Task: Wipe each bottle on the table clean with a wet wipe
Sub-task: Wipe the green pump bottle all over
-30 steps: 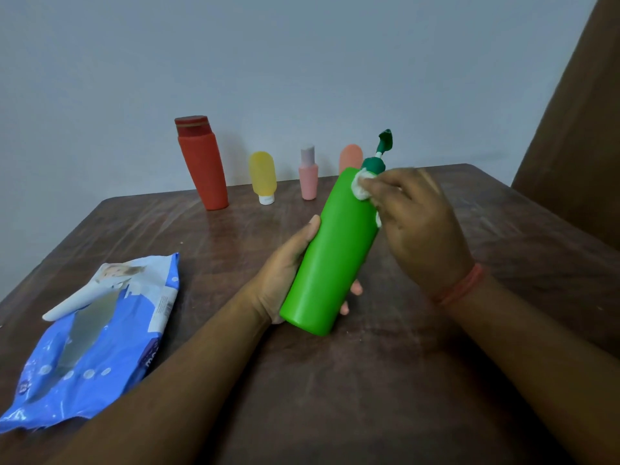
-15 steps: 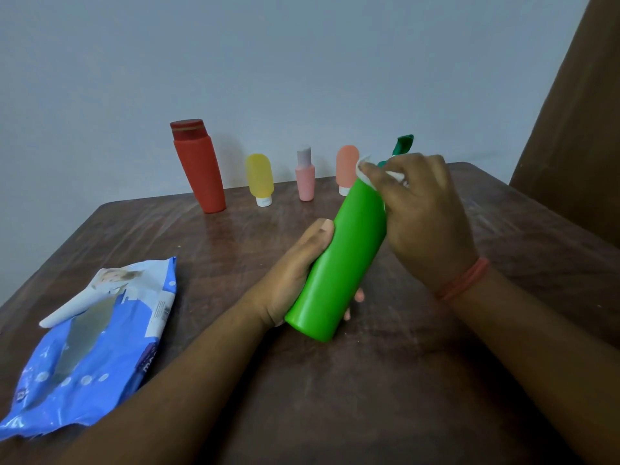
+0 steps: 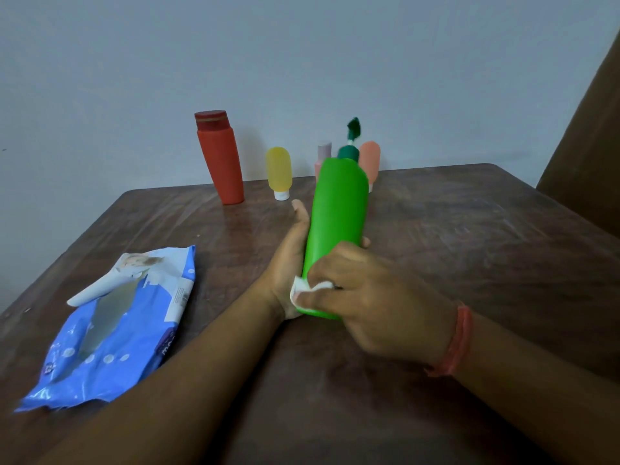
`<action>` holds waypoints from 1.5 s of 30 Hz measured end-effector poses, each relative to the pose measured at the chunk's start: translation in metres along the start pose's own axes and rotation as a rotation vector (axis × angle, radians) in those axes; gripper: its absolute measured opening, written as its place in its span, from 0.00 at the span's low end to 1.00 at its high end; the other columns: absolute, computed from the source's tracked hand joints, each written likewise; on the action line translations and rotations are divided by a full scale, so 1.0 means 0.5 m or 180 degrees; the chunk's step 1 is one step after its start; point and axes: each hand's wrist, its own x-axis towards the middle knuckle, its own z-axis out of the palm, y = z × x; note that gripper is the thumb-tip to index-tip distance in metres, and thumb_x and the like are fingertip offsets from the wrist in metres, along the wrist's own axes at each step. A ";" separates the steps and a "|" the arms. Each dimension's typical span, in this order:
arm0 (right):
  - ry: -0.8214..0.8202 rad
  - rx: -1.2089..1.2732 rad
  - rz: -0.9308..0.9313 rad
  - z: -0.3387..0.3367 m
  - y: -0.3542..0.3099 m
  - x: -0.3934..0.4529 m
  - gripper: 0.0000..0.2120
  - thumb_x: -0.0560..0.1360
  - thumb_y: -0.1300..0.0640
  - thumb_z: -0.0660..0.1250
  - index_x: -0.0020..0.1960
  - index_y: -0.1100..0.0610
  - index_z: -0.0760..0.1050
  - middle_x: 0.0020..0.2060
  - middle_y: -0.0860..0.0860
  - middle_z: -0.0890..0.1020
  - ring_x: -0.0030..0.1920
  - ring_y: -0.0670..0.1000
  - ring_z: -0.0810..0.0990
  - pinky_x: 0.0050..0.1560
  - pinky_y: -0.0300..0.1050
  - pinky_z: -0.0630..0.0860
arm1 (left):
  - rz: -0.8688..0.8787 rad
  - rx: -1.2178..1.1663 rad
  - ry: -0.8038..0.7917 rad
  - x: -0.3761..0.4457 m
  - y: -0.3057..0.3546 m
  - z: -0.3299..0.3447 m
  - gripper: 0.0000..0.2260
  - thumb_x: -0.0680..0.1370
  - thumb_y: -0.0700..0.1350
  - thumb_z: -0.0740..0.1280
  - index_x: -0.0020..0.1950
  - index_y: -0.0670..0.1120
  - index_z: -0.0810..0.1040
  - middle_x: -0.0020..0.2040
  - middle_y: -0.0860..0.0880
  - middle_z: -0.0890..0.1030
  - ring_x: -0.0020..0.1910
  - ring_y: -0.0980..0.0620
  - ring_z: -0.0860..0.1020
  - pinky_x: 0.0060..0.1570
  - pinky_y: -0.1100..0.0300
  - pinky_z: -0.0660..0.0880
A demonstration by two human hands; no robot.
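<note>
A tall green pump bottle (image 3: 339,209) leans away from me over the middle of the table. My left hand (image 3: 289,260) grips its lower half from the left, fingers wrapped behind it. My right hand (image 3: 365,300) pinches a white wet wipe (image 3: 307,287) against the bottle's bottom end. Along the far edge stand a red bottle (image 3: 219,159), a yellow bottle (image 3: 278,171), a pink bottle (image 3: 322,156) partly hidden behind the green one, and a peach bottle (image 3: 370,161).
A blue pack of wet wipes (image 3: 110,327) lies open on the brown wooden table (image 3: 469,236) at my left. A grey wall runs behind the table. A brown panel (image 3: 590,146) rises at the right.
My right hand slid the wipe from the pump neck down the green bottle to its base. The bottle swung more upright, its pump now pointing toward the far bottles.
</note>
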 end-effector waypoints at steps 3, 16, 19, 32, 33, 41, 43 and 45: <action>-0.0118 0.0018 -0.0229 -0.004 0.010 -0.005 0.14 0.77 0.68 0.65 0.60 0.61 0.82 0.51 0.58 0.80 0.46 0.56 0.75 0.50 0.48 0.73 | 0.0213 -0.0040 0.0098 -0.002 0.003 0.002 0.37 0.77 0.72 0.53 0.59 0.41 0.82 0.50 0.39 0.81 0.46 0.45 0.80 0.46 0.55 0.78; 0.1149 -0.0518 0.0726 -0.008 0.090 -0.035 0.09 0.79 0.66 0.66 0.55 0.62 0.84 0.48 0.57 0.81 0.47 0.59 0.78 0.53 0.49 0.73 | 0.0121 -0.0218 -0.0258 -0.009 0.011 -0.004 0.34 0.79 0.69 0.52 0.62 0.44 0.82 0.55 0.41 0.83 0.48 0.42 0.82 0.50 0.43 0.81; 0.1719 -0.0241 0.1545 -0.015 0.115 -0.049 0.08 0.78 0.66 0.69 0.56 0.61 0.84 0.47 0.53 0.74 0.48 0.47 0.73 0.51 0.38 0.71 | -0.0251 -0.0026 -0.0397 -0.009 0.007 0.002 0.34 0.77 0.70 0.53 0.60 0.44 0.82 0.50 0.41 0.83 0.43 0.40 0.83 0.41 0.42 0.82; 0.2647 0.2501 0.2864 -0.015 0.116 -0.041 0.11 0.81 0.65 0.65 0.56 0.52 0.80 0.48 0.47 0.86 0.51 0.47 0.85 0.52 0.43 0.80 | -0.0504 0.0306 -0.0670 -0.017 0.003 0.002 0.34 0.73 0.70 0.58 0.62 0.45 0.80 0.49 0.42 0.81 0.40 0.41 0.82 0.37 0.50 0.79; 0.2627 0.2666 0.2907 -0.013 0.116 -0.040 0.10 0.81 0.65 0.64 0.56 0.54 0.81 0.47 0.48 0.87 0.48 0.47 0.85 0.49 0.41 0.80 | -0.0477 0.0304 -0.0640 -0.017 0.003 0.001 0.34 0.73 0.70 0.59 0.63 0.44 0.79 0.49 0.41 0.81 0.40 0.41 0.82 0.37 0.50 0.79; 0.1342 0.2537 0.2680 -0.001 0.108 -0.050 0.15 0.84 0.58 0.62 0.40 0.55 0.78 0.31 0.46 0.80 0.35 0.45 0.78 0.42 0.45 0.74 | -0.0108 0.0272 -0.0541 -0.016 0.011 -0.007 0.33 0.77 0.69 0.53 0.61 0.44 0.82 0.51 0.42 0.83 0.40 0.41 0.82 0.36 0.50 0.80; 0.0951 0.2354 0.2520 -0.015 0.112 -0.053 0.15 0.84 0.58 0.62 0.39 0.55 0.77 0.31 0.48 0.80 0.34 0.47 0.79 0.41 0.46 0.74 | -0.0064 0.0259 -0.0519 -0.015 0.011 -0.007 0.33 0.78 0.69 0.52 0.61 0.45 0.82 0.50 0.42 0.83 0.40 0.41 0.82 0.35 0.50 0.80; 0.0971 0.2256 0.2562 -0.023 0.119 -0.056 0.13 0.83 0.57 0.63 0.40 0.53 0.79 0.32 0.48 0.82 0.34 0.46 0.80 0.41 0.45 0.76 | -0.0041 0.0256 -0.0507 -0.014 0.009 -0.004 0.33 0.76 0.69 0.54 0.61 0.45 0.82 0.50 0.42 0.83 0.40 0.40 0.82 0.35 0.50 0.80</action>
